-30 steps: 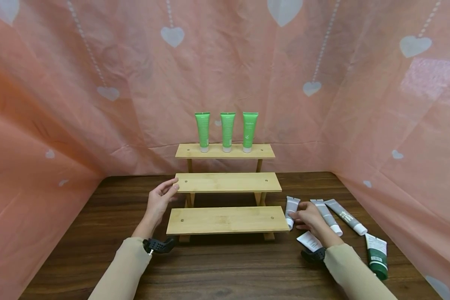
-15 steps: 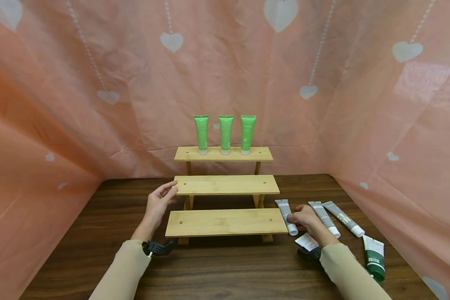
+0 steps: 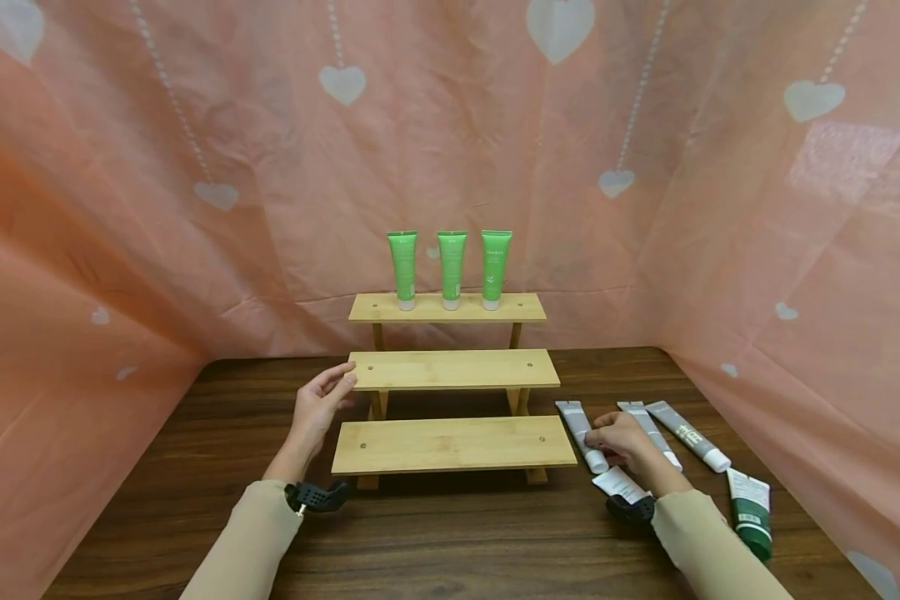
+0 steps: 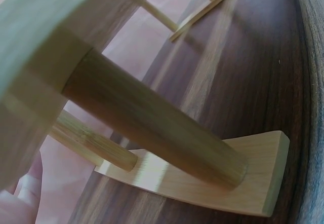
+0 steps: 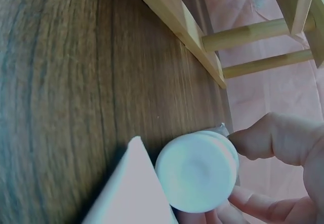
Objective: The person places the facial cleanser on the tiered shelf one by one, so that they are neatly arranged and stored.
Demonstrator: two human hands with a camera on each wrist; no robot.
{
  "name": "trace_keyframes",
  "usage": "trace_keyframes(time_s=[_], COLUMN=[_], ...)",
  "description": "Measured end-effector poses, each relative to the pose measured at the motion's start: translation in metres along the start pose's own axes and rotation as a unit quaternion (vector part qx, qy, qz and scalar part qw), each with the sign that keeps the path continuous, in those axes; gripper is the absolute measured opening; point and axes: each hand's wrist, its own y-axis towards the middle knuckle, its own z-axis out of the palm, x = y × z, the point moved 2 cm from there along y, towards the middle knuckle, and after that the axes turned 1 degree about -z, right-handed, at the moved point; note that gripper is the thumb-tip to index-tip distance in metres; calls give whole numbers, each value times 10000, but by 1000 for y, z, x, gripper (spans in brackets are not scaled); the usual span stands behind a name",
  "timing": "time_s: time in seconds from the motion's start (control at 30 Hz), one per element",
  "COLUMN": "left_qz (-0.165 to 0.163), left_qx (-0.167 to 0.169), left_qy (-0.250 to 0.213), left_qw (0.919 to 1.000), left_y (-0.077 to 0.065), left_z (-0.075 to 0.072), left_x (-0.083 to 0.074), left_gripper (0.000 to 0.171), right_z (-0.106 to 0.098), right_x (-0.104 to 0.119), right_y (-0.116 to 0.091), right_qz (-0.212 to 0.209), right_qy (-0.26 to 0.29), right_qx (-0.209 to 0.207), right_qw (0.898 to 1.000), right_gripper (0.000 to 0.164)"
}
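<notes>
My right hand (image 3: 622,442) holds a grey squeeze tube (image 3: 576,417) between thumb and fingers at the right of the stepped wooden stand (image 3: 450,446). The tube lies slanted, its white cap (image 5: 195,176) toward me. Beside that cap, in the right wrist view, is the pointed end of a white tube (image 5: 134,188). My left hand (image 3: 318,408) touches the left end of the middle shelf (image 3: 453,371) with its fingertips, the fingers only loosely bent. In the left wrist view, part of that hand (image 4: 25,198) shows behind the stand's round leg (image 4: 157,122).
Three green tubes (image 3: 452,267) stand on their caps on the top shelf (image 3: 363,308). Two more grey tubes (image 3: 686,433) and a white-and-green tube (image 3: 750,512) lie to the right on the dark wooden table (image 3: 420,550). Pink cloth (image 3: 270,250) hangs around the back and sides.
My right hand first moved the grey tube slightly left and toward me, then a little right, with its tail now angled away from me. My left hand stays at the shelf end.
</notes>
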Motion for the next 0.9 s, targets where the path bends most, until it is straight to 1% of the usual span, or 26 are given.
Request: trace_keyframes(time_s=[0.27, 0.43, 0.6, 0.7, 0.77, 0.9], left_qz=[41, 0, -7, -9, -8, 35], left_qx=[-6, -38, -43, -40, -53, -71], left_qy=[-29, 1, 59, 46, 25, -3], left_qw=[10000, 10000, 10000, 10000, 10000, 10000], left_y=[0, 1, 1, 1, 1, 2], left_z=[0, 0, 0, 0, 0, 0], left_x=[0, 2, 3, 3, 4, 3], left_gripper=[38, 39, 39, 39, 39, 39], right_z=[2, 4, 8, 7, 6, 2], right_x=[1, 0, -1, -2, -4, -5], right_y=[-1, 0, -1, -1, 0, 0], right_qz=[-55, -37, -29, -38, -81, -170], right_qy=[-296, -318, -245, -235, -157, 200], right_qx=[-39, -118, -314, -410, -385, -318], right_qw=[9995, 9994, 9992, 9989, 9991, 9991], right_gripper=[57, 53, 40, 36, 38, 45])
